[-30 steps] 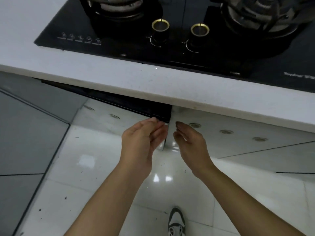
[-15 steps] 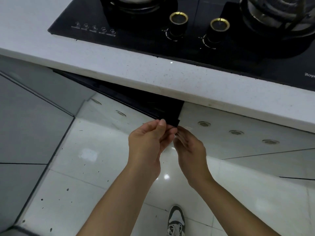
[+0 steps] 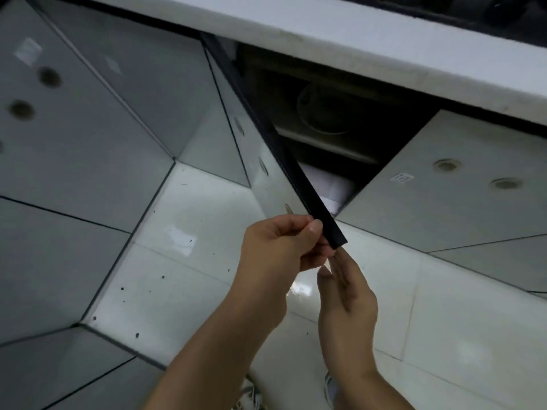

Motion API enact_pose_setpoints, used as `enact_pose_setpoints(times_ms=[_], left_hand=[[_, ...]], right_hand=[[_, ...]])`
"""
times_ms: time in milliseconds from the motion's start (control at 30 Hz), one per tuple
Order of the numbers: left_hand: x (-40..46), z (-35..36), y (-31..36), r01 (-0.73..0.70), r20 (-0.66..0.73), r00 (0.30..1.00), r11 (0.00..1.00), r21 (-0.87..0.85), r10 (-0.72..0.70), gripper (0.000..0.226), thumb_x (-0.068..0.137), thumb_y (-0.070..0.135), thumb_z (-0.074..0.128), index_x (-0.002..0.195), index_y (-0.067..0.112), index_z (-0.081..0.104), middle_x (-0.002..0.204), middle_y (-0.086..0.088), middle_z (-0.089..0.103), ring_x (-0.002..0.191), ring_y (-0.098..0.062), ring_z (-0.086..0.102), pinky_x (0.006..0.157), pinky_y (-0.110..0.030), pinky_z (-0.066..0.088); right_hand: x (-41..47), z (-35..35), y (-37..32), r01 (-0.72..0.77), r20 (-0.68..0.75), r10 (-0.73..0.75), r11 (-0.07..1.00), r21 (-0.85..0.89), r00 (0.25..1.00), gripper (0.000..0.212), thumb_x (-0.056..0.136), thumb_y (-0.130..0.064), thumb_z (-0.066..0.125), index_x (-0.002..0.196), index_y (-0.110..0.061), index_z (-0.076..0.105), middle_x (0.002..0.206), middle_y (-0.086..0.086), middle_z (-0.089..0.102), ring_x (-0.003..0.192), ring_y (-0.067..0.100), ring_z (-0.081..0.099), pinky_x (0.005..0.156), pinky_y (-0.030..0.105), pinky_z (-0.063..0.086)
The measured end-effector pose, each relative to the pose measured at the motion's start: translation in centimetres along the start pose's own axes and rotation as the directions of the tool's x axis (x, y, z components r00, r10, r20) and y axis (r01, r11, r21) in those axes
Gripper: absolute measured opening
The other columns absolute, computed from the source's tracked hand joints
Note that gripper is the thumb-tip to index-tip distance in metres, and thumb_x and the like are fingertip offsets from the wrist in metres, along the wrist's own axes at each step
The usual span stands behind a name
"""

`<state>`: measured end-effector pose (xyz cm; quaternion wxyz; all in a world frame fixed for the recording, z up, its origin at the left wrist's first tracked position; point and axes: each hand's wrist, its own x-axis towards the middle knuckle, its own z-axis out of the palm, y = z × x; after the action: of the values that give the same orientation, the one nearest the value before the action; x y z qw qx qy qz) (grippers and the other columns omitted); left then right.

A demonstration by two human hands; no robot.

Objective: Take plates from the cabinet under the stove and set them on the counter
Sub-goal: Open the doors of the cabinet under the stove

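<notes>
Left hand (image 3: 281, 250) pinches the free corner of the left cabinet door (image 3: 260, 161): thumb on top of its black top edge, fingers curled underneath, a closed grip on the door. Door stands swung out toward me, seen nearly edge-on, its black edge running from under the table (image 3: 355, 34) down to my thumb.

Right hand (image 3: 346, 294) sits just below and right of the left one, palm turned inward, fingers loosely extended and pointing up toward the same door corner. Fingertips are at or just under the corner; cannot tell whether they actually touch it. It has hold of nothing that I can see.

Behind the open door, the cabinet interior (image 3: 325, 113) is dark. On an upper shelf (image 3: 331, 143) I make out a round, pale-rimmed shape, probably a plate (image 3: 322, 113), though the gloom blurs it. Lower down, a white object (image 3: 328, 184) lies near the opening; cannot identify it.

Right cabinet door (image 3: 444, 196) is shut, grey, with two round marks on its face. White table edge runs across the top. Glossy white floor tiles (image 3: 192, 261) below, speckled with dark spots. Shoes (image 3: 251, 398) visible at the bottom edge between my forearms.
</notes>
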<state>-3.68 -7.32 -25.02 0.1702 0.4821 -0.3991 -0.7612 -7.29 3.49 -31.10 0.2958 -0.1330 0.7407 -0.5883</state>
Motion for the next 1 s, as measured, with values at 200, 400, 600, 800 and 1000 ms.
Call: enact_pose_setpoints(times_ms=[200,400,600,800,1000], left_hand=[[-3.5,-9.6,0.8,-0.022,-0.077,0.997,0.993,0.115,0.031,0.015,0.089,0.011,0.062,0.089,0.012,0.077,0.075,-0.006,0.076,0.062,-0.011,0.067,0.061,-0.018,0.056],[-4.4,-17.8,2.8,-0.016,-0.167,0.985,0.990,0.139,0.040,0.014,0.089,0.012,0.063,0.094,0.010,0.077,0.084,-0.010,0.077,0.066,-0.010,0.065,0.064,-0.026,0.050],[-3.8,-23.8,6.1,-0.030,-0.213,0.973,0.969,0.247,0.084,0.012,0.087,0.011,0.066,0.085,0.011,0.078,0.079,-0.009,0.075,0.067,-0.014,0.062,0.058,-0.021,0.052],[-2.6,-26.7,7.6,-0.077,-0.286,0.942,0.945,0.319,0.174,0.014,0.086,0.011,0.068,0.081,0.017,0.079,0.070,-0.003,0.074,0.065,-0.015,0.061,0.056,-0.018,0.052],[-1.9,-27.9,8.0,-0.081,-0.247,0.953,0.934,0.349,0.175,0.011,0.085,0.013,0.068,0.082,0.015,0.079,0.077,-0.007,0.076,0.068,-0.016,0.066,0.058,-0.018,0.053]], right_hand=[[-7.0,7.9,1.4,-0.018,0.078,0.018,1.000,-0.004,0.997,0.052,0.091,-0.014,0.053,0.130,-0.047,0.044,0.125,-0.037,0.050,0.111,-0.020,0.048,0.084,-0.001,0.038],[-10.4,15.7,1.0,0.042,0.233,-0.036,0.999,-0.020,0.972,0.055,0.086,-0.027,0.049,0.129,-0.058,0.034,0.126,-0.050,0.041,0.129,-0.006,0.040,0.107,0.023,0.036],[-10.6,21.1,0.7,0.136,0.356,-0.100,0.988,-0.077,0.929,0.056,0.091,-0.015,0.049,0.138,-0.043,0.038,0.136,-0.031,0.045,0.125,-0.014,0.038,0.101,0.008,0.033],[-10.0,24.0,0.2,0.138,0.423,-0.088,0.986,-0.090,0.902,0.052,0.092,-0.021,0.048,0.140,-0.040,0.037,0.141,-0.023,0.045,0.124,-0.014,0.039,0.099,0.005,0.031],[-9.4,23.9,-0.6,0.123,0.438,-0.083,0.990,-0.062,0.895,0.049,0.093,-0.019,0.050,0.129,-0.051,0.041,0.123,-0.043,0.042,0.119,-0.014,0.044,0.098,0.003,0.033]])
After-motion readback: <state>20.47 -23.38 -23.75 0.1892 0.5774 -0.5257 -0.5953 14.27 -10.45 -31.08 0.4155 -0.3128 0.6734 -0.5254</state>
